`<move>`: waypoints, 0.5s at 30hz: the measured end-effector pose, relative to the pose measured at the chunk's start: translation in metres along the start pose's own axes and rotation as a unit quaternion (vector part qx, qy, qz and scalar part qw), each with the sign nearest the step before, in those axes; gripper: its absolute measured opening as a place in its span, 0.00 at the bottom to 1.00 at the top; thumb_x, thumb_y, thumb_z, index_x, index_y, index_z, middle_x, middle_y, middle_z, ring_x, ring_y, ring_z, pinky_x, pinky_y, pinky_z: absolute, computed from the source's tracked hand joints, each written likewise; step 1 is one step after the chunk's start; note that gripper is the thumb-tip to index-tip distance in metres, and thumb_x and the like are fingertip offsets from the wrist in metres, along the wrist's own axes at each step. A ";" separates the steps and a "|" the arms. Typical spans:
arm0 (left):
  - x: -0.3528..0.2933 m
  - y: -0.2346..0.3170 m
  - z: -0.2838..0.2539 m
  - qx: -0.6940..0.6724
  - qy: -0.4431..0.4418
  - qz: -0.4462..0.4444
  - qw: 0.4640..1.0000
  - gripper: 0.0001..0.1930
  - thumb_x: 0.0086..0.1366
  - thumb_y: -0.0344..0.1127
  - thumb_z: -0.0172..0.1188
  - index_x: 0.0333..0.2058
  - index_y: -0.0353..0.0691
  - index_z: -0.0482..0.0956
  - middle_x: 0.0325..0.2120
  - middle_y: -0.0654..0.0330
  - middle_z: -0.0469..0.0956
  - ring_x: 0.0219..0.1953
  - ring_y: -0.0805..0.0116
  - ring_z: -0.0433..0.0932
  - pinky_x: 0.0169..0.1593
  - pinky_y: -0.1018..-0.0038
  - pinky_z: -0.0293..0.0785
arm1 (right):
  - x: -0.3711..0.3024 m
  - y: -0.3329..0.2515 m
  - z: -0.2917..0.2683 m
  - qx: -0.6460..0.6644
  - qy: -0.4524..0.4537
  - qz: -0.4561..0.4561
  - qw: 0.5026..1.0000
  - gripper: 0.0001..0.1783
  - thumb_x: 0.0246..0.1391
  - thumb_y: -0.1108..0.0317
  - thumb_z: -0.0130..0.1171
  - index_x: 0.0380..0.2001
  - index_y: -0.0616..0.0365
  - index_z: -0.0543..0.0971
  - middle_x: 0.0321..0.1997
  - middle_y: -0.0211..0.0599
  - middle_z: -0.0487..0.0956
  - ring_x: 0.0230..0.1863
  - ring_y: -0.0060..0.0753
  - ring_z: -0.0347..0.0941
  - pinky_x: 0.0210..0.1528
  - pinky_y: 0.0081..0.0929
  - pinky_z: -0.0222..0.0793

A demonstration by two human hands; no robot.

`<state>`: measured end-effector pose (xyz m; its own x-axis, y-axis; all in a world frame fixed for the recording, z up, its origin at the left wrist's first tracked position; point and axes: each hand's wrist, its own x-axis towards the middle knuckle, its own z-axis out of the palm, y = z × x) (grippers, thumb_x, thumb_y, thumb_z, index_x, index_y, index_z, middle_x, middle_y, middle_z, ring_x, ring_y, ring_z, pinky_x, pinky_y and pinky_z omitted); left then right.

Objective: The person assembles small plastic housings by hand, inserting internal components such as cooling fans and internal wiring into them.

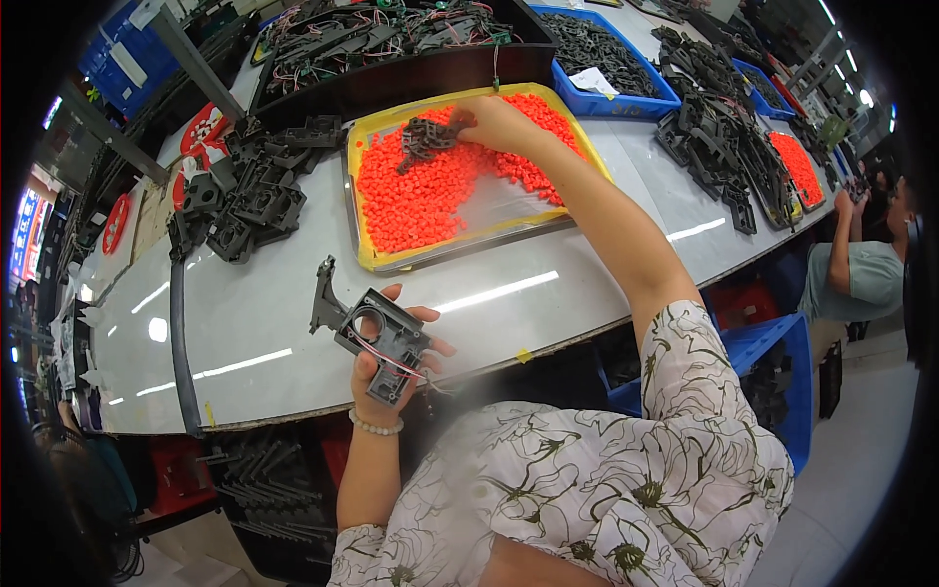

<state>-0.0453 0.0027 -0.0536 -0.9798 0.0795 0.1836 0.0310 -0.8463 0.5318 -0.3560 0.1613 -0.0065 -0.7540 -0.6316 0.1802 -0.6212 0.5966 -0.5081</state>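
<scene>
Our left grip (373,399) holds the grey housing (399,340) before the tray (494,203); our right grip (486,119), over it, reaches dark parts (424,142), closure unclear.

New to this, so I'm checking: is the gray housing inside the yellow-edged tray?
No: the left grip holds the gray housing outside the yellow-edged tray, nearer the person's body.

Here's a bare lane along the worktable's (587,284) near edge, below the yellow tray (460,249), but the left hand (374,396) and its dark casing (391,338) hang over it. Right of the tray, open surface runs back toward the blue crate (616,104), the right forearm (597,201) slanting across! Black parts (245,205) crowd the tray's far-left corner.
</scene>
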 end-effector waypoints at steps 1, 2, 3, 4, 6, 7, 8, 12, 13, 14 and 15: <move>0.000 0.000 0.000 -0.002 0.001 0.001 1.000 0.45 0.54 0.53 0.60 0.61 0.38 0.45 0.47 0.36 0.64 0.37 0.37 0.75 0.30 0.58 0.81 | -0.007 0.000 -0.002 0.032 0.025 -0.014 0.999 0.13 0.44 0.69 0.60 0.35 0.62 0.77 0.32 0.41 0.79 0.35 0.37 0.75 0.40 0.31 0.70; 0.000 0.000 0.000 -0.009 0.001 -0.004 1.000 0.44 0.54 0.53 0.60 0.60 0.37 0.45 0.47 0.36 0.64 0.37 0.37 0.75 0.30 0.58 0.81 | -0.016 0.000 -0.003 0.064 0.049 -0.027 0.996 0.12 0.45 0.70 0.60 0.36 0.61 0.77 0.30 0.38 0.79 0.32 0.31 0.76 0.38 0.27 0.70; 0.001 -0.001 0.000 -0.015 0.001 -0.010 1.000 0.44 0.54 0.52 0.60 0.60 0.37 0.46 0.47 0.36 0.64 0.37 0.37 0.75 0.30 0.59 0.81 | -0.028 -0.006 -0.009 0.062 0.047 -0.025 0.997 0.12 0.45 0.70 0.60 0.36 0.61 0.77 0.30 0.38 0.79 0.32 0.31 0.76 0.38 0.27 0.70; 0.000 0.000 -0.001 -0.019 0.005 -0.006 1.000 0.44 0.54 0.52 0.60 0.60 0.37 0.46 0.47 0.36 0.64 0.37 0.37 0.75 0.30 0.59 0.81 | -0.040 -0.018 -0.013 0.119 0.037 -0.002 0.992 0.11 0.45 0.70 0.60 0.34 0.61 0.77 0.29 0.36 0.79 0.32 0.29 0.76 0.38 0.25 0.70; 0.000 0.002 -0.001 -0.006 0.003 -0.015 1.000 0.44 0.54 0.53 0.60 0.60 0.37 0.46 0.46 0.36 0.65 0.36 0.38 0.76 0.30 0.59 0.81 | -0.061 -0.027 -0.009 0.171 0.025 0.025 0.985 0.10 0.45 0.70 0.60 0.33 0.61 0.77 0.27 0.35 0.79 0.32 0.27 0.76 0.37 0.23 0.70; 0.001 0.002 0.000 -0.012 0.003 -0.015 1.000 0.44 0.54 0.53 0.60 0.60 0.37 0.46 0.46 0.36 0.65 0.36 0.38 0.76 0.30 0.59 0.81 | -0.071 -0.025 -0.005 0.234 0.017 0.023 0.972 0.09 0.45 0.69 0.60 0.31 0.61 0.77 0.27 0.34 0.79 0.31 0.26 0.76 0.37 0.23 0.70; 0.003 0.002 0.001 0.002 0.002 -0.021 1.000 0.44 0.54 0.53 0.60 0.60 0.37 0.46 0.46 0.36 0.65 0.36 0.39 0.76 0.31 0.60 0.80 | -0.080 -0.023 0.000 0.297 0.010 0.021 0.955 0.09 0.45 0.69 0.60 0.30 0.62 0.77 0.27 0.34 0.79 0.31 0.25 0.76 0.36 0.22 0.70; 0.005 0.004 0.007 -0.003 0.034 -0.049 0.998 0.45 0.47 0.49 0.67 0.58 0.37 0.53 0.44 0.36 0.69 0.35 0.41 0.77 0.33 0.64 0.80 | -0.104 -0.040 0.000 0.134 0.000 0.043 0.990 0.07 0.43 0.70 0.61 0.26 0.63 0.78 0.26 0.41 0.79 0.29 0.35 0.75 0.35 0.29 0.69; 0.005 0.004 0.007 -0.005 0.035 -0.050 0.998 0.45 0.47 0.49 0.67 0.58 0.37 0.53 0.44 0.36 0.69 0.35 0.41 0.77 0.33 0.64 0.80 | -0.105 -0.040 -0.003 0.079 0.003 0.033 0.996 0.08 0.44 0.68 0.60 0.25 0.62 0.79 0.26 0.44 0.78 0.30 0.41 0.75 0.36 0.33 0.68; 0.005 0.004 0.006 -0.002 0.035 -0.049 0.998 0.45 0.47 0.49 0.67 0.58 0.37 0.53 0.44 0.36 0.69 0.35 0.41 0.77 0.34 0.64 0.79 | -0.104 -0.036 -0.004 0.078 0.001 0.033 0.996 0.08 0.44 0.68 0.60 0.25 0.62 0.79 0.26 0.44 0.78 0.30 0.41 0.75 0.36 0.33 0.68; 0.004 0.004 0.007 0.000 0.034 -0.049 0.998 0.45 0.47 0.50 0.67 0.58 0.37 0.53 0.44 0.36 0.69 0.35 0.42 0.77 0.34 0.64 0.79 | -0.103 -0.030 -0.008 0.044 0.034 0.029 0.998 0.08 0.44 0.67 0.59 0.25 0.62 0.79 0.27 0.45 0.78 0.30 0.42 0.75 0.35 0.34 0.68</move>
<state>-0.0482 0.0030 -0.0451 -0.9894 0.1246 0.0740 -0.0646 -0.8361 0.5448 -0.2614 0.2122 -0.0024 -0.8030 -0.5604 0.2027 -0.5569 0.5845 -0.5901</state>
